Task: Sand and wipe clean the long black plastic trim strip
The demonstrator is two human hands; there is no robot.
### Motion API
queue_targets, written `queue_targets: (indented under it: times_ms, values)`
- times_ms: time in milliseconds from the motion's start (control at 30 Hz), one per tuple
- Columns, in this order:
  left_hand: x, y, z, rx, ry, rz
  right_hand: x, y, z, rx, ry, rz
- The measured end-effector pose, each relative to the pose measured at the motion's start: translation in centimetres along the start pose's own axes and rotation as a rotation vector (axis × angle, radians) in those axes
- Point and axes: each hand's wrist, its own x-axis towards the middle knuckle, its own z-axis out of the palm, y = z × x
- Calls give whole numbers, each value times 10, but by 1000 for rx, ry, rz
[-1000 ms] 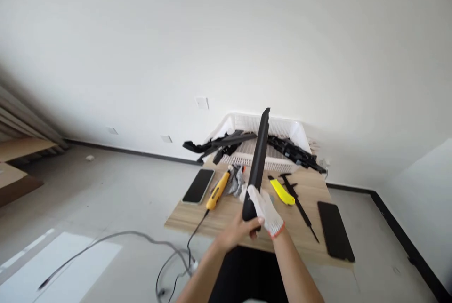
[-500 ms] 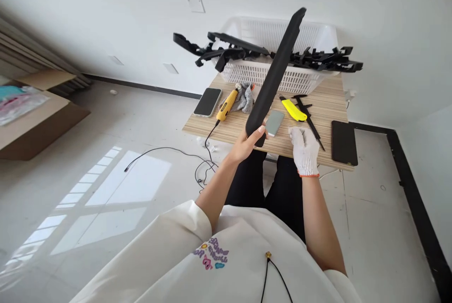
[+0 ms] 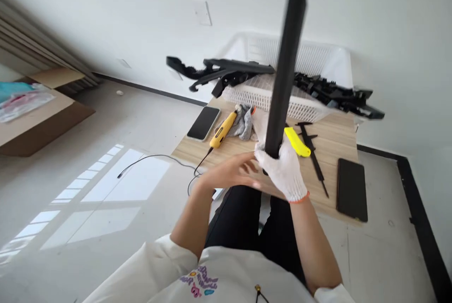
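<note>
My right hand (image 3: 282,171), in a white knit glove, is closed round the lower end of a long black plastic trim strip (image 3: 287,58). The strip stands nearly upright and runs out of the top of the picture. My bare left hand (image 3: 235,173) is just left of the strip's lower end, fingers spread and blurred by motion, holding nothing that I can see. Both hands hover over the near edge of a small wooden table (image 3: 332,129).
On the table lie a phone (image 3: 204,123), a yellow corded tool (image 3: 221,130), a grey rag (image 3: 243,122), a yellow utility knife (image 3: 297,142), a thin black part (image 3: 314,157) and a dark tablet (image 3: 351,189). A white basket (image 3: 307,105) holds several black parts. Cardboard box at left.
The strip passed from my left hand to my gloved right hand and swung more upright. My left hand has let go and opened.
</note>
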Motion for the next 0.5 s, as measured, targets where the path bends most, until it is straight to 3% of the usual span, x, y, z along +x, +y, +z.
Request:
queue_targets:
  times_ms: [33, 133, 200, 267, 333, 400, 500]
  values:
    - [11, 6, -18, -1, 30, -10, 8, -2, -5, -56, 9, 11]
    - [50, 14, -52, 288, 366, -211, 28, -4, -15, -72, -32, 121]
    - [72, 8, -52, 557, 496, -423, 37, -4, -16, 3, -83, 148]
    - [83, -4, -39, 722, 453, -558, 43, -3, -12, 55, -91, 135]
    - [85, -17, -25, 860, 432, -569, 44, -4, -7, 69, -56, 102]
    - [79, -25, -17, 972, 453, -494, 40, -3, -3, 65, -1, 68]
    - [66, -26, -22, 1010, 540, -350, 28, -3, -1, 9, 105, 61]
